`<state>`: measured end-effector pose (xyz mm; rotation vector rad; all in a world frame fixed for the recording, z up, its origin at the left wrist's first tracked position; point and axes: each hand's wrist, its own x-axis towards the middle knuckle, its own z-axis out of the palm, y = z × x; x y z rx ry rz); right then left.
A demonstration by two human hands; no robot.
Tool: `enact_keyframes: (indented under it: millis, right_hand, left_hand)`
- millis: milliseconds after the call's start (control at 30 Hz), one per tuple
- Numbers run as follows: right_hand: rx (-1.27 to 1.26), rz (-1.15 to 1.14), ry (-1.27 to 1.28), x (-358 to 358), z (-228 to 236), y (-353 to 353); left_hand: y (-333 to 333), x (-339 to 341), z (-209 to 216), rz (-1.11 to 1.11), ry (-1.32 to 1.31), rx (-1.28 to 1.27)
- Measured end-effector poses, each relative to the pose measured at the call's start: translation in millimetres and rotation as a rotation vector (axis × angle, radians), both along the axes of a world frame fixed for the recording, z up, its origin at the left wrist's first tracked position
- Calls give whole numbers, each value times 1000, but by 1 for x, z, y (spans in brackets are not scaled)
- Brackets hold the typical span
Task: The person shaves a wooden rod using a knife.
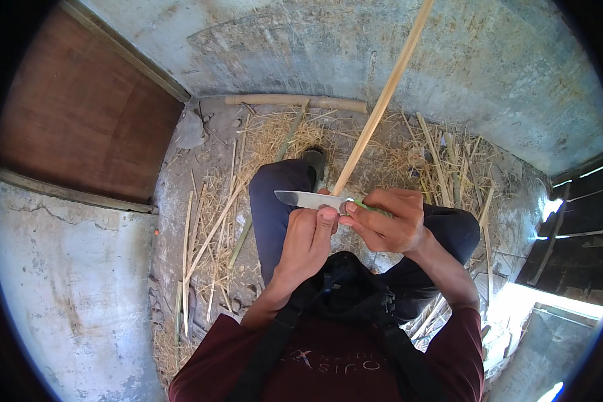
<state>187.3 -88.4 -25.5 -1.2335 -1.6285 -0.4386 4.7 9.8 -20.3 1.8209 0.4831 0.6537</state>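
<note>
My right hand is closed round the green handle of a knife. Its bright blade points left and lies across the near end of a long, pale bamboo strip. Just below the blade, my left hand pinches the strip's end, thumb close to the blade's edge. Both hands nearly touch, above my lap. The strip slants up and away to the right, out of view at the top. Its very end is hidden behind the blade and my fingers.
Shavings litter the ground between my legs and the wall. A bamboo pole lies along the wall's foot. Loose strips lie at the left, more split pieces at the right. A brown wooden panel stands at the left.
</note>
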Motion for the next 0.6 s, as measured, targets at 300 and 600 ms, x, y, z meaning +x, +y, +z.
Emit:
enact_keyframes:
  millis: [300, 600]
  right_hand:
    - [19, -60, -49, -3, 6, -1]
    - [15, -91, -92, -2, 8, -3]
  left_hand:
    - [-1, 3, 2, 72, 20, 41]
    - [3, 0, -12, 126, 46, -34]
